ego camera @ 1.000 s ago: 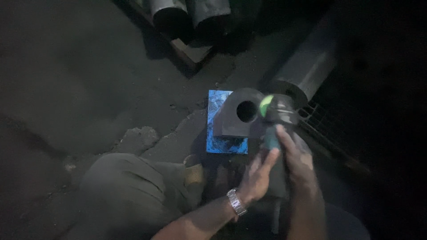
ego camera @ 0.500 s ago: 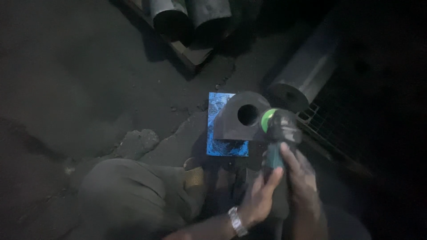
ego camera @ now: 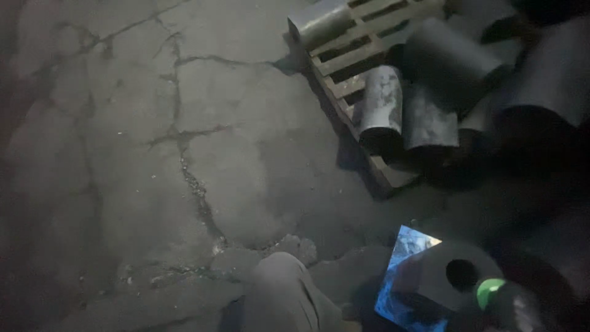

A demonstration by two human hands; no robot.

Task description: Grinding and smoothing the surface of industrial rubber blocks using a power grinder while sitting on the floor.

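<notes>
Since half a second ago my view has tipped upward: both hands have dropped out of frame, the workpiece has slid from mid-picture to the bottom right corner, and far more floor and pallet now fill the shot. Neither my left hand nor my right hand shows now, so I cannot tell whether they are spread or clenched on anything.

Dark metal block (ego camera: 439, 280) with a round hole through it sits low right, resting on a shiny blue square plate (ego camera: 399, 270) lying flat on the floor. Green-tipped tool head (ego camera: 490, 291) is just beside the block's right edge, close to the hole; too dark to tell whether it touches. What holds the tool is hidden in shadow.

My knee (ego camera: 279, 295), in grey trousers, pokes up at bottom centre, near the plate's left corner.

Cracked concrete floor (ego camera: 153, 154) takes the whole left half. Wooden pallet (ego camera: 353, 58) lies upper right, carrying several dull grey metal cylinders (ego camera: 381, 98) on their sides, some overhanging its near edge. Right edge is nearly black, details lost.
</notes>
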